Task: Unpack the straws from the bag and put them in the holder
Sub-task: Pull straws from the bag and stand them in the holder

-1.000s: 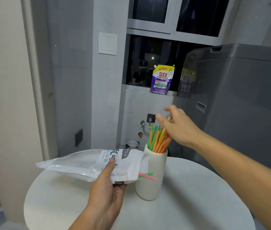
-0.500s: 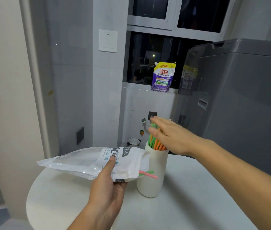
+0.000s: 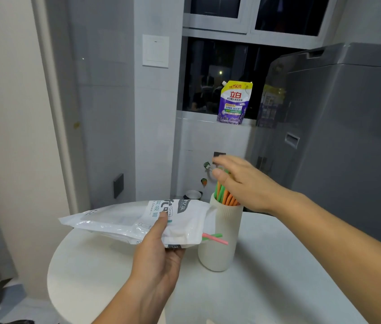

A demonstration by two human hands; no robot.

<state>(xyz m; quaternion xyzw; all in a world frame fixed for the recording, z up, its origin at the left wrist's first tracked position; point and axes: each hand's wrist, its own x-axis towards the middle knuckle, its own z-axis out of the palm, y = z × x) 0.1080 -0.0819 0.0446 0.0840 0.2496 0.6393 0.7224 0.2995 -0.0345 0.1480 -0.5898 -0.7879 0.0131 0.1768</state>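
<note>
My left hand grips a white plastic straw bag flat above the round table, thumb on top. A pink and a green straw poke out of the bag's right end. Just to the right, a white cylindrical holder stands on the table with several orange and green straws upright in it. My right hand hovers palm down over the straw tops with fingers stretched out, covering their upper ends; whether it touches them is unclear.
The white round table carries the holder near its middle. A grey washing machine stands to the right. A purple detergent pouch sits on the window sill behind. A grey wall with a switch is at the back left.
My right hand has lowered onto the straw tops and flattened, and the straws now stand lower and more upright in the holder. The left hand with the bag has stayed still.
</note>
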